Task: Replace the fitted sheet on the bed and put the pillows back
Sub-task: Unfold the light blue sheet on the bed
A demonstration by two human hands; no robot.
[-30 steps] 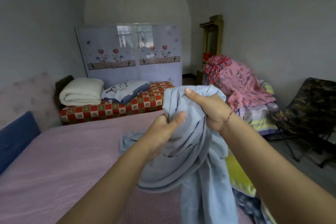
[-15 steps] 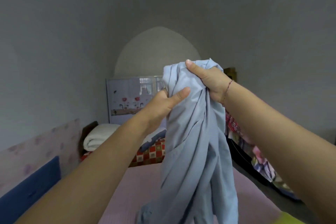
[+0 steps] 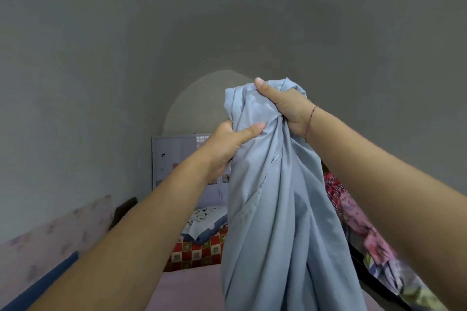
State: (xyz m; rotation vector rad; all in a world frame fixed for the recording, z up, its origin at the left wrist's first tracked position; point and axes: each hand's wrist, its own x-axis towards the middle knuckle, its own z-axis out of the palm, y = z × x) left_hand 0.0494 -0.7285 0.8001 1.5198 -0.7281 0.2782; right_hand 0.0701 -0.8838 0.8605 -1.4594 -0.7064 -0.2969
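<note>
A light blue sheet [image 3: 283,209] hangs bunched in long folds in front of me, raised high. My right hand [image 3: 283,106] grips its top, thumb pressed over the cloth. Just below and to the left, my left hand [image 3: 227,144] clutches the same bunch with the thumb across the front. Under the sheet lies the bed [image 3: 187,285] with its pink cover, only a strip of it visible. A patterned pillow [image 3: 204,222] lies behind my left arm on a red checked bench.
A red checked bench [image 3: 197,252] stands at the far end of the bed, a pale wardrobe [image 3: 177,156] behind it. At the left wall is a blue headboard [image 3: 43,283]. At the right, a heap of floral bedding [image 3: 366,240].
Both hands have lifted the bunched sheet from chest height to well above the bed, and my view has tilted up toward the wall. The grip on the cloth is unchanged.
</note>
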